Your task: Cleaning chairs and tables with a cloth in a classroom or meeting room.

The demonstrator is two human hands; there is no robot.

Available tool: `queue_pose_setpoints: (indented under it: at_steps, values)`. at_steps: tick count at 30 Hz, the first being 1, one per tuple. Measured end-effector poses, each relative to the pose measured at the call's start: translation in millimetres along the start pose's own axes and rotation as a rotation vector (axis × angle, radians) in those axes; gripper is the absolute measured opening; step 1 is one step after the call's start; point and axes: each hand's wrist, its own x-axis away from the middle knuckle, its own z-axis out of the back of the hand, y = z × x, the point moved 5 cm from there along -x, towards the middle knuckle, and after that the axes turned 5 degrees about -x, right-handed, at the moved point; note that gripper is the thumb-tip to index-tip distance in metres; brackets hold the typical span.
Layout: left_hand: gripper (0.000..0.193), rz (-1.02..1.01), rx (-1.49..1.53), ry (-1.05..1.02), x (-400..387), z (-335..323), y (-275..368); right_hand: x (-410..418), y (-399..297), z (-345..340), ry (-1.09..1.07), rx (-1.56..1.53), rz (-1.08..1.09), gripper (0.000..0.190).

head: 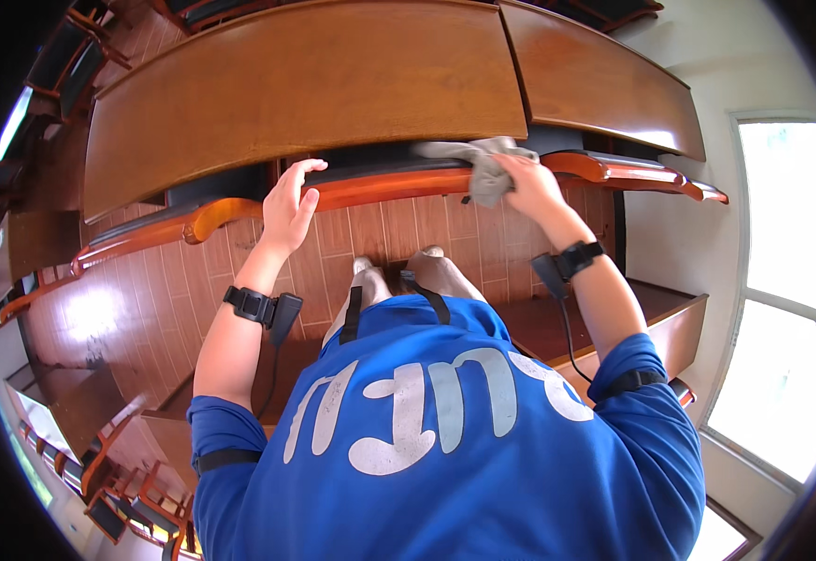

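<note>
My right hand (535,188) grips a crumpled grey cloth (490,175), which lies over the wooden top rail of a chair back (394,185). One end of the cloth trails left over the chair's dark upholstery and looks blurred. Nothing is in my left hand (292,207); its fingers and thumb are apart, near the left end of that same rail. Just beyond the chair stretches a long brown wooden table (309,77), whose near edge overhangs the dark seat.
A second wooden table (597,84) adjoins on the right, with another chair (625,172) pushed against it. Further left is a chair with a curved rail (169,228). Tiled floor (225,270) lies underfoot. A bright window (793,210) is set in the white wall. Wooden furniture (667,329) stands close behind me.
</note>
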Motion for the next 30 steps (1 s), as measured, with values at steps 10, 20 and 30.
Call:
queue_pose_setpoints:
  at_steps: [10,20,30]
  values:
    - [0.051,0.1,-0.094,-0.179,-7.3,-7.7,-11.8,128.5,137.8,99.0,0.326,0.009,-0.47,0.048]
    - [0.034,0.073,-0.254,-0.082,-6.3,-8.0,-12.0,225.4,219.6,90.9,0.341,0.066,-0.703,0.038]
    - [0.02,-0.063,-0.408,-0.031,-57.3,-56.3,67.1,277.8,281.2,268.2,1.012,0.011,-0.34,0.05]
